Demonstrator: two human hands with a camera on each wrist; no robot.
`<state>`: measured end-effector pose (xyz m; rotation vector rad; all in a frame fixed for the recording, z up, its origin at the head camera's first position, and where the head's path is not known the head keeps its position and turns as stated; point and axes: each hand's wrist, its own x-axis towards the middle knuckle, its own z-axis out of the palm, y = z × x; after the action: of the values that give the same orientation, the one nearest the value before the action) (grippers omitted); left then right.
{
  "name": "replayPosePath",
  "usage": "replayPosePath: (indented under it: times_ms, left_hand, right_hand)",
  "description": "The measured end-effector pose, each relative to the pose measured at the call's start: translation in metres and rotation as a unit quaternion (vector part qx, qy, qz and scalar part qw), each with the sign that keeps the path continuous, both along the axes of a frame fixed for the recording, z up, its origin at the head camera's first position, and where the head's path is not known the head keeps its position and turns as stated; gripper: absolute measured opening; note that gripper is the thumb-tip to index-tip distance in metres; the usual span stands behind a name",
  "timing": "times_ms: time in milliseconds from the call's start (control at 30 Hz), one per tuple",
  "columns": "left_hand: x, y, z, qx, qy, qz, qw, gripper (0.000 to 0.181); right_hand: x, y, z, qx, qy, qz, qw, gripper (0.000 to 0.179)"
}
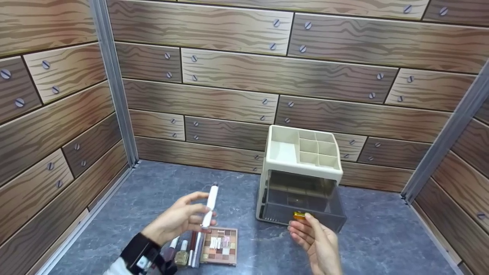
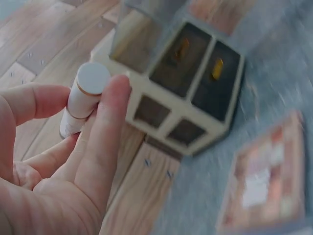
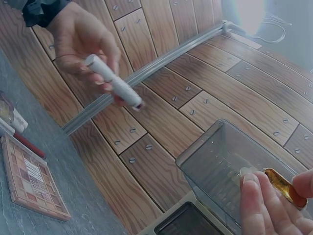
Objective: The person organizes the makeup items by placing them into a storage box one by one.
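Note:
My left hand holds a slim white cosmetic tube between thumb and fingers, above the floor-like surface. In the left wrist view, the tube has a flat white end and thin gold rings. My right hand grips the gold handle of a see-through drawer, with the thumb on one side and fingers on the other. That drawer stands pulled out of a cream cosmetics organizer. The right wrist view shows the handle between thumb and fingers, beside the drawer's clear wall.
An eyeshadow palette lies below my left hand. Left of it are a nail polish bottle and several slim tubes. Divided compartments top the organizer. Wood-patterned walls enclose the grey marbled surface.

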<state>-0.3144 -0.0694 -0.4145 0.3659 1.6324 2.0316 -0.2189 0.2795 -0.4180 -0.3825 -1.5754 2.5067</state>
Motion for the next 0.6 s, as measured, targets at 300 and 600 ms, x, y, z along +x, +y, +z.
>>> replayPosePath:
  times_ms: [300, 600]
  left_hand:
    - [-0.005, 0.036, 0.023, 0.018, 0.008, -0.030, 0.9993, 0.044]
    - [-0.008, 0.061, 0.041, 0.021, 0.021, -0.052, 0.9982, 0.038]
  right_hand:
    - [-0.001, 0.002, 0.000, 0.007, -0.004, 0.005, 1.0000, 0.031]
    - [-0.001, 0.001, -0.002, 0.004, -0.010, -0.001, 0.9999, 0.029]
